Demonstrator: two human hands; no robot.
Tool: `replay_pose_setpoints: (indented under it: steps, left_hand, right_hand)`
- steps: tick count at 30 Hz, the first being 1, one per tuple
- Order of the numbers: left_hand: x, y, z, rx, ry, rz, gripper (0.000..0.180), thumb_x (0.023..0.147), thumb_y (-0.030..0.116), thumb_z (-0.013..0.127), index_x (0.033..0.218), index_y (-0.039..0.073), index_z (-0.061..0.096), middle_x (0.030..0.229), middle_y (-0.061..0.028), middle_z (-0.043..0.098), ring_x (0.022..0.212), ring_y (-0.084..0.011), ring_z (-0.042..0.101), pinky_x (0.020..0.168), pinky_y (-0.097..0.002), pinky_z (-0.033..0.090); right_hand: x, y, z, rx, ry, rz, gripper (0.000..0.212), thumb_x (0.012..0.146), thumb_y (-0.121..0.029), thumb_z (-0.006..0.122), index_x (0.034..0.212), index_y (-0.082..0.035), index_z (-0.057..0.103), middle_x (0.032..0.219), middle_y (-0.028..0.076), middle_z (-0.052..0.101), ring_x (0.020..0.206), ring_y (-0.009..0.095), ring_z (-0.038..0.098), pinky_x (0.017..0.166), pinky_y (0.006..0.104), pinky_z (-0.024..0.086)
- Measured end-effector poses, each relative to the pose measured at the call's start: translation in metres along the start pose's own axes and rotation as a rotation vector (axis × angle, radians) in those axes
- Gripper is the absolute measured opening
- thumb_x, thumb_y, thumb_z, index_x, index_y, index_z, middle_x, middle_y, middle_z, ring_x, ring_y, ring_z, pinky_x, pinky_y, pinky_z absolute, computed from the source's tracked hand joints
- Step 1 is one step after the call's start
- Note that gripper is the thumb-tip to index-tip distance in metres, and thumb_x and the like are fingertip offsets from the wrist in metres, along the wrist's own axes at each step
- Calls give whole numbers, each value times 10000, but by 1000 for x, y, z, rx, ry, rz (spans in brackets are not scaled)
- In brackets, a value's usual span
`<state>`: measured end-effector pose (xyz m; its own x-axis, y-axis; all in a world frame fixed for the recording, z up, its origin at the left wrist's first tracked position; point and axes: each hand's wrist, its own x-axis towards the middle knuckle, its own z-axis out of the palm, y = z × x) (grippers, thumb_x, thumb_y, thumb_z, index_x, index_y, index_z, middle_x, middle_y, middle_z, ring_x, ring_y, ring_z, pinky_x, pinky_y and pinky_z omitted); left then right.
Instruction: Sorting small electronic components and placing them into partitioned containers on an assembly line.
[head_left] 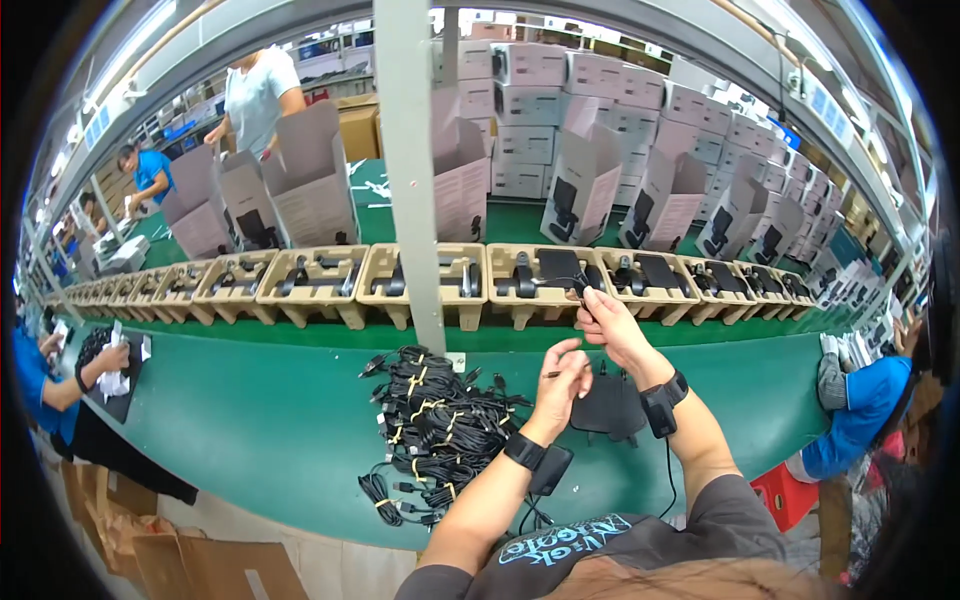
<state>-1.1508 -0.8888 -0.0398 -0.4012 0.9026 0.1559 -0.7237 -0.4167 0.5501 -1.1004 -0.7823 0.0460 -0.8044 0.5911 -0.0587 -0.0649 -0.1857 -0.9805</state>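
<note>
My right hand reaches to the front of a brown moulded tray, its fingers pinched on a thin black cable over the tray's edge. A flat black piece and other dark parts lie in that tray. My left hand is held lower and to the left, its fingers curled; a small dark tip shows at them, too small to name. Beneath my hands, a stack of flat black pads lies on the green table. To their left is a heap of bundled black cables with pale ties.
A row of brown trays runs along the bench behind a grey upright post. Open printed boxes stand beyond, with stacked white boxes farther back. Co-workers work at both sides. A red stool is at right.
</note>
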Motion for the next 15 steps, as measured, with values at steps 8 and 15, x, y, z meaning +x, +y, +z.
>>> replay_pose_setpoints:
  steps: [8, 15]
  left_hand:
    - [4, -7, -22, -109, 187, 99, 143, 820, -17, 481, 928, 73, 458, 852, -36, 519, 757, -134, 543, 620, -250, 462]
    - [3, 7, -18, -21, 145, 77, 212, 817, -19, 492, 1019, 26, 447, 902, -78, 554, 763, -151, 569, 689, -261, 483]
  right_hand:
    - [-35, 19, 2, -1092, -196, -582, 294, 809, -210, 580, 1029, -26, 516, 980, 114, 552, 869, 250, 552, 746, 332, 446]
    - [-30, 7, 13, -1304, -90, -530, 357, 793, -211, 565, 1107, -65, 478, 970, 163, 584, 862, 332, 575, 703, 379, 476]
